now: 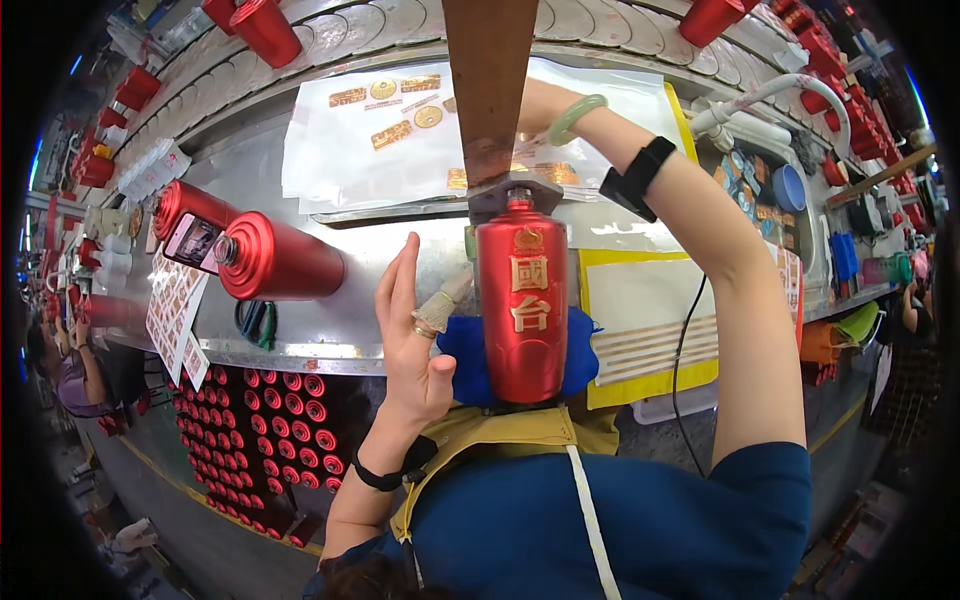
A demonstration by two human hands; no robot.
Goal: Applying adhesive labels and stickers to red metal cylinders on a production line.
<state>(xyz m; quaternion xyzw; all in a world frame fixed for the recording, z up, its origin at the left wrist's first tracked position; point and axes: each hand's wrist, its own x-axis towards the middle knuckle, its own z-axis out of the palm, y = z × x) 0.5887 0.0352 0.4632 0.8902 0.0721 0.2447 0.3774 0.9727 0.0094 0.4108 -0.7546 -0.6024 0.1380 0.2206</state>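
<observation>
Left hand [410,372]: spread wide, near red bottle [522,345]. Right hand [542,106]: over printed sheets [345,165], partly behind brown post [490,90]; grip cannot be told. Red bottle against blue cloth [460,362], contents unseen. Blue bowl [788,188] at right.

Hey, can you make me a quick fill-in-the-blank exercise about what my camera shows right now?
1. The bottle right in front of the person's torso is mainly coloured ____.
2. The material showing on both sides of that bottle is coloured ____.
3. The bangle is worn on the person's ____ arm.
4. In the picture, the left hand is to the ____ of that bottle.

Missing words: red; blue; right; left.
</observation>
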